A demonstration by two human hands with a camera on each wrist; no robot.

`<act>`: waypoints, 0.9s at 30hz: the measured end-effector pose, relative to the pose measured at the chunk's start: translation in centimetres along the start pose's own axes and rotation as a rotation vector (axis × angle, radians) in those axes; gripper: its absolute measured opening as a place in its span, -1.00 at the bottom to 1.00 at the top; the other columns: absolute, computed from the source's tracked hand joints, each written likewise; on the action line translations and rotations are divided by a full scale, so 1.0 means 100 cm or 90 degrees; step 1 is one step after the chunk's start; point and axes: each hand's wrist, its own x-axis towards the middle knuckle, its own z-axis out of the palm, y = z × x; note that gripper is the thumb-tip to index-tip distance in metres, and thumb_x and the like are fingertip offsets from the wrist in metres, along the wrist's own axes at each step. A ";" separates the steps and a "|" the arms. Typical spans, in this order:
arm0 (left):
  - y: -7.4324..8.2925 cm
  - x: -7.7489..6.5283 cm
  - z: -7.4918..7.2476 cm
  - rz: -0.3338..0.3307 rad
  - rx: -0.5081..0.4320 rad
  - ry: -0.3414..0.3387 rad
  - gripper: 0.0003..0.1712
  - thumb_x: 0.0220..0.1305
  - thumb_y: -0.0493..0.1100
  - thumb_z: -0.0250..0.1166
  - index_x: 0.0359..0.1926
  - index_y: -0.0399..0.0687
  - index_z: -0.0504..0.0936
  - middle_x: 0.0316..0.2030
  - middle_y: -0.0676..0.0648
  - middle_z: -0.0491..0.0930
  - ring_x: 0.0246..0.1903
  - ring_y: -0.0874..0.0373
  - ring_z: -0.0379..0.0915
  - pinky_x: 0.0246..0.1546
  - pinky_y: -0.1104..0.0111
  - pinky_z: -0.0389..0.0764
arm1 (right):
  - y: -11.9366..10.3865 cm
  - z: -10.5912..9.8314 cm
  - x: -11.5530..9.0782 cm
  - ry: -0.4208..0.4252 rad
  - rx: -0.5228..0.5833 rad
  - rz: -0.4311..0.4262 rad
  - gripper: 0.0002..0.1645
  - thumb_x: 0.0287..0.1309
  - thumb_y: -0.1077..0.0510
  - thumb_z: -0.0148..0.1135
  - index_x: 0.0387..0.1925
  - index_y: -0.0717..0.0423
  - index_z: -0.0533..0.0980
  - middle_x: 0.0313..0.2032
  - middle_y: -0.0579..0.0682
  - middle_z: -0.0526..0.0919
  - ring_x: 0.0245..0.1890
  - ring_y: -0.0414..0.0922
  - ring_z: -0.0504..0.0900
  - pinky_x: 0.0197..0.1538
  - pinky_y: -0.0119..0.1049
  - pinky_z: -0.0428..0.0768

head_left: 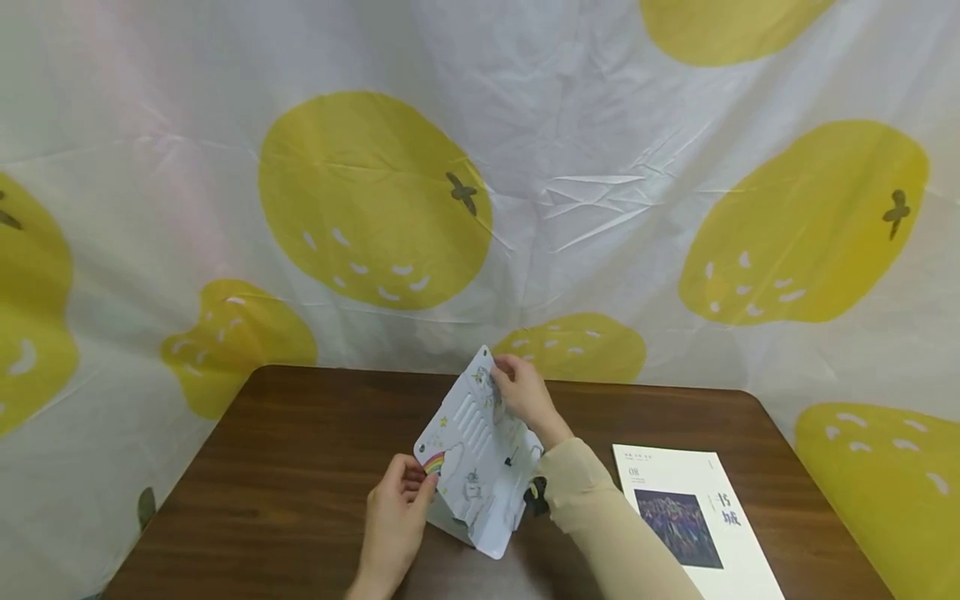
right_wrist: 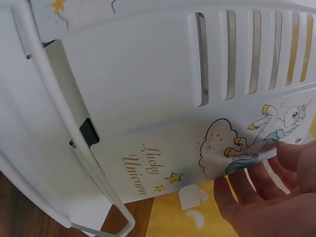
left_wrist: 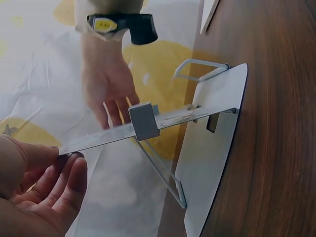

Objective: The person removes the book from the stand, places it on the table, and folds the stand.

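Observation:
A white metal book stand printed with unicorns, a rainbow and stars stands on the table, its slotted back plate tilted up from the base. At the plate's left edge my left hand pinches it between thumb and fingers. My right hand grips the opposite edge near the top; the right wrist view has the thumb over the printed face and the fingers behind. Seen from the left wrist, the base plate carries a wire page holder, and a wire prop braces the back plate.
To the right of the stand, a cream-covered book with a dark picture lies on the brown wooden table. Behind the table hangs a white curtain with large yellow fruit. A black wrist strap circles the right sleeve.

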 end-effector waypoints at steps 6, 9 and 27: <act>0.002 -0.004 0.006 0.001 -0.004 -0.022 -0.85 0.20 -0.44 0.32 -0.32 -0.24 0.49 -0.41 -0.07 0.56 -0.42 0.22 0.57 -0.35 0.40 0.62 | 0.000 0.003 0.005 -0.020 -0.013 0.005 -0.63 0.40 0.16 0.10 0.15 0.23 0.51 -0.05 0.11 0.64 0.00 0.02 0.57 0.08 -0.05 0.50; 0.005 -0.006 0.009 0.007 -0.004 -0.028 -0.85 0.20 -0.43 0.32 -0.33 -0.24 0.49 -0.41 -0.07 0.57 -0.42 0.21 0.57 -0.35 0.40 0.62 | -0.001 0.004 0.008 -0.028 -0.023 -0.002 -0.63 0.40 0.18 0.09 0.15 0.23 0.51 -0.06 0.11 0.64 -0.02 0.02 0.57 0.07 -0.06 0.50; 0.013 -0.017 0.033 0.024 0.010 -0.072 -0.83 0.17 -0.34 0.39 -0.37 -0.14 0.52 -0.47 0.04 0.58 -0.45 0.25 0.56 -0.37 0.40 0.62 | -0.009 0.012 0.011 -0.071 -0.095 -0.062 -0.72 0.38 0.17 0.12 0.03 0.19 0.57 -0.09 0.06 0.68 -0.06 -0.01 0.61 0.03 -0.07 0.53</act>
